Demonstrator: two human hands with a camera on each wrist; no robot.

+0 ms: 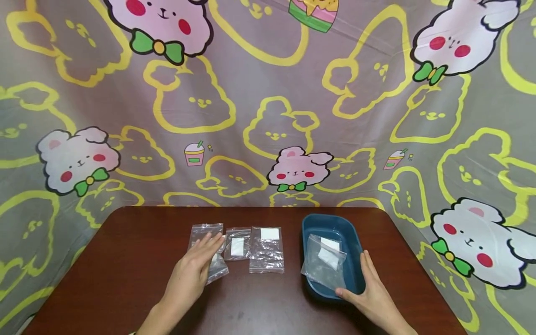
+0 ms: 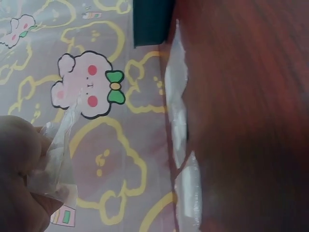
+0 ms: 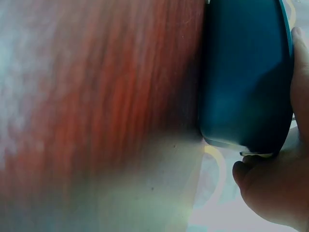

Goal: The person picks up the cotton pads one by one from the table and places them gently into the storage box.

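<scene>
My left hand [image 1: 188, 274] pinches a clear zip bag [image 2: 57, 166], which the left wrist view shows raised above the table. In the head view the fingers hide part of that bag. Just right of this hand lie a small zip bag [image 1: 237, 247] and a larger zip bag [image 1: 266, 253], each with a white slip inside. My right hand [image 1: 374, 293] holds the near right corner of a dark blue plastic bin [image 1: 331, 225], thumb at its front rim and fingers along its side. Zip bags [image 1: 322, 268] with white slips lie in the bin, one leaning over its left rim.
The dark brown table [image 1: 142, 251] has rounded far corners. Behind it and along both sides hangs a grey cloth [image 1: 234, 158] printed with yellow outlines and cartoon bunnies.
</scene>
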